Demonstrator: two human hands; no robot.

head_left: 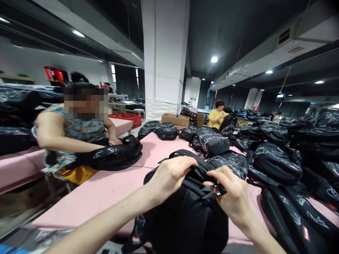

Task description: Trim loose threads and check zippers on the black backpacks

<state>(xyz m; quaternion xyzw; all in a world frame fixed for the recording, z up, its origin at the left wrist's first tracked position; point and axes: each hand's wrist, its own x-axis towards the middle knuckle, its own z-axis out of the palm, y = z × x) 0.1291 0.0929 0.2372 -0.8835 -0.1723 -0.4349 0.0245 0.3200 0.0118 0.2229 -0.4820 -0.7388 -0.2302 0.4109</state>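
Note:
A black backpack (185, 215) stands in front of me at the table's near edge, its top turned up toward my hands. My left hand (176, 173) is closed on the fabric at its top edge, near the carry strap (182, 152). Small dark thread snips (215, 191) with a shiny part sit in my right hand (233, 190), their pointed blades toward the bag. The thumb and forefinger of that hand are also at the bag's top edge. The fingertips of my left hand are partly hidden behind the fabric.
On the pink table (103, 197) lie several black backpacks with white line drawings, such as one backpack (212, 141) ahead and another (296, 211) at right. A co-worker (84, 127) at left handles a black backpack (119, 155). Another person (217, 118) stands farther back, near a pillar (165, 60).

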